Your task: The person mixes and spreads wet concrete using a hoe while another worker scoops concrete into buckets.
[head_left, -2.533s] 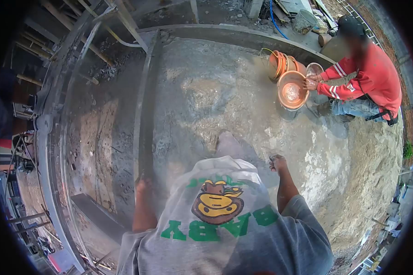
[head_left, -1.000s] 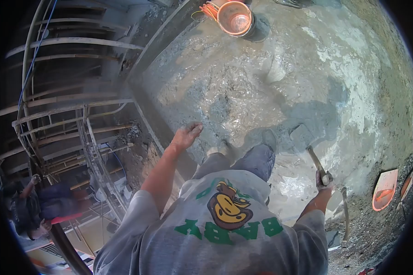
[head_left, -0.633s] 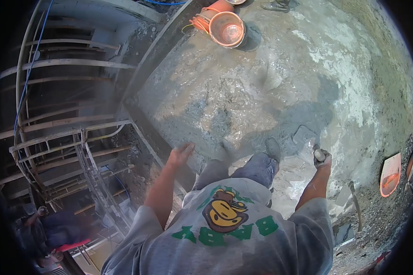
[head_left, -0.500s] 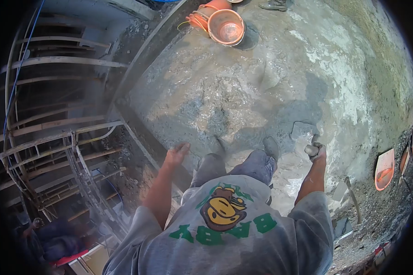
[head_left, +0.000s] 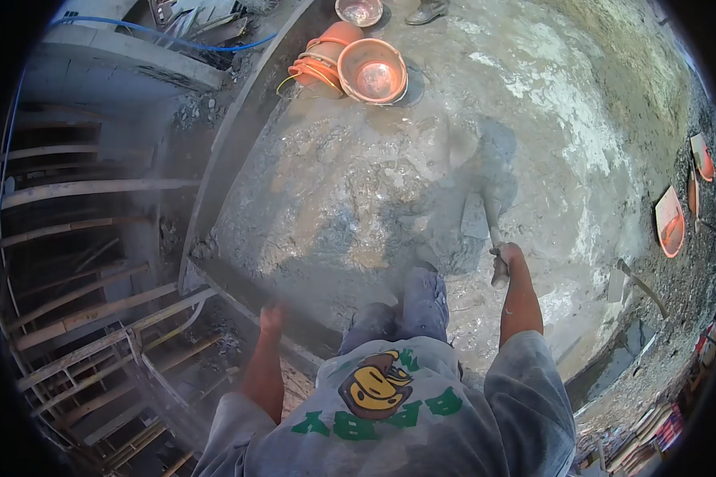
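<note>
My right hand (head_left: 504, 262) is closed round the handle of a hoe (head_left: 475, 216), whose flat grey blade lies on the wet cement (head_left: 350, 183) in front of me. My left hand (head_left: 272, 316) hangs beside the board edge (head_left: 243, 298) at the left; its fingers are blurred, and nothing can be made out in it. Both of my legs (head_left: 426, 298) stand in the wet mix.
An orange bucket (head_left: 372, 71) stands beside stacked orange buckets (head_left: 317, 70) at the top, near another person's boot (head_left: 426, 12). Bamboo poles (head_left: 95, 187) span the left side. Orange scoops (head_left: 670, 222) and a second hoe (head_left: 643, 288) lie at the right.
The view has turned, bringing the buckets lower and more into sight. My right hand and the hoe have moved forward and left, and my left hand is lower.
</note>
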`<state>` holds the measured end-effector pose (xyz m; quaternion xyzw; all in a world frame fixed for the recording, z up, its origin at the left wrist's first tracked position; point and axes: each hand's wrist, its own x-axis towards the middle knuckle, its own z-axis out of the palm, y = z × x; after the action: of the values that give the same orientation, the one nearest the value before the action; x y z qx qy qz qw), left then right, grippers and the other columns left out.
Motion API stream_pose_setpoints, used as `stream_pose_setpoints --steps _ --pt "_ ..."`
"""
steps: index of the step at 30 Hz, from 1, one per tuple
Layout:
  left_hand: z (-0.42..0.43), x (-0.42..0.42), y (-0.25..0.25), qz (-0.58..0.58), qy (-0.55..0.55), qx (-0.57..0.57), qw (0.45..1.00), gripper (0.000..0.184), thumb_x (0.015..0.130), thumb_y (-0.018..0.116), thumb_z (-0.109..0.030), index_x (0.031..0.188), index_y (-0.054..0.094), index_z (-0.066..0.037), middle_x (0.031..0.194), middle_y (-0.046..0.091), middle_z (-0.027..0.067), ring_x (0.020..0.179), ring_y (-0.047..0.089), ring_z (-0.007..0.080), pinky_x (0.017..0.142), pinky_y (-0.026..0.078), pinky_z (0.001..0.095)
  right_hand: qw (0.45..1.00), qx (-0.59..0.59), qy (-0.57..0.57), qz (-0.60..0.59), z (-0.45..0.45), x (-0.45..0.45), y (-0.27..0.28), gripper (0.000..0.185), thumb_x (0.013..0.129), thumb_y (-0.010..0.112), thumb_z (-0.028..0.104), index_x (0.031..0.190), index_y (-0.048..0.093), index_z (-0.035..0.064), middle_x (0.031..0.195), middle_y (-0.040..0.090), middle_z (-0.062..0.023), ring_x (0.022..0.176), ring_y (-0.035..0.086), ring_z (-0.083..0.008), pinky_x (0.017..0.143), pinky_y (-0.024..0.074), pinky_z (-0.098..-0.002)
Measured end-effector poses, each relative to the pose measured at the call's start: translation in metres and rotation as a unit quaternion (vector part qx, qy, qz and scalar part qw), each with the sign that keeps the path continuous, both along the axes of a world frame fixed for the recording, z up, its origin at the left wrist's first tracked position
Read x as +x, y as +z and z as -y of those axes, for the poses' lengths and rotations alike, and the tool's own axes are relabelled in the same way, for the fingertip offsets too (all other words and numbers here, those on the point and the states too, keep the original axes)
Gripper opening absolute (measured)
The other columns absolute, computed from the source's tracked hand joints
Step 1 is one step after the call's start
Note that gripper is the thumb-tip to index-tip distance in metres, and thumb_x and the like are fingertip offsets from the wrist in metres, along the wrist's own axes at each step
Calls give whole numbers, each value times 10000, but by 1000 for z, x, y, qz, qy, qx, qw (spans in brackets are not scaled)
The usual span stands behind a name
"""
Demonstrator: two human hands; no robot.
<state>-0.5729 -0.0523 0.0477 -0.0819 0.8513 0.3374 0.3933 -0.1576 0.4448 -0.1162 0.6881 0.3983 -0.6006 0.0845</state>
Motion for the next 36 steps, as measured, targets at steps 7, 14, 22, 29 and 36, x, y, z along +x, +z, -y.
stream_pose_setpoints --steps 7,14,22,29,36 --pt "-216 -31 -68 66 -19 1 998 568 860 550 -452 1222 451 -25 1041 614 154 903 612 249 752 469 378 837 17 543 60 10 -119 -8 371 581 693 243 844 683 -19 916 649 -223 827 642 -348 741 501 -412" --pt "-488 -125 -251 50 39 126 990 811 837 562 -516 1365 250 15 1247 478 241 1099 526 335 904 432 443 755 18 651 -76 -6 -36 -8 411 631 698 245 1024 648 136 975 614 -180 945 571 -334 813 475 -356" --pt "-630 -226 -369 -147 67 80 984 312 816 650 -283 925 545 -10 801 573 97 633 565 172 501 452 302 950 -138 278 41 -62 -62 39 917 520 761 113 1336 357 -1 1105 586 -226 1000 587 -317 866 453 -347" --pt "-628 -242 -348 3 68 132 989 157 768 658 -130 808 517 -73 571 497 4 367 397 94 355 340 200 930 -159 327 57 -75 -61 39 887 558 751 124 1336 341 8 1013 603 -242 947 602 -364 784 496 -377" --pt "-636 -217 -233 20 91 234 968 225 823 492 -170 981 498 -10 922 554 124 857 572 239 800 493 372 951 -143 270 47 -26 -79 35 770 560 705 100 1253 392 -22 917 619 -221 850 614 -368 724 498 -385"
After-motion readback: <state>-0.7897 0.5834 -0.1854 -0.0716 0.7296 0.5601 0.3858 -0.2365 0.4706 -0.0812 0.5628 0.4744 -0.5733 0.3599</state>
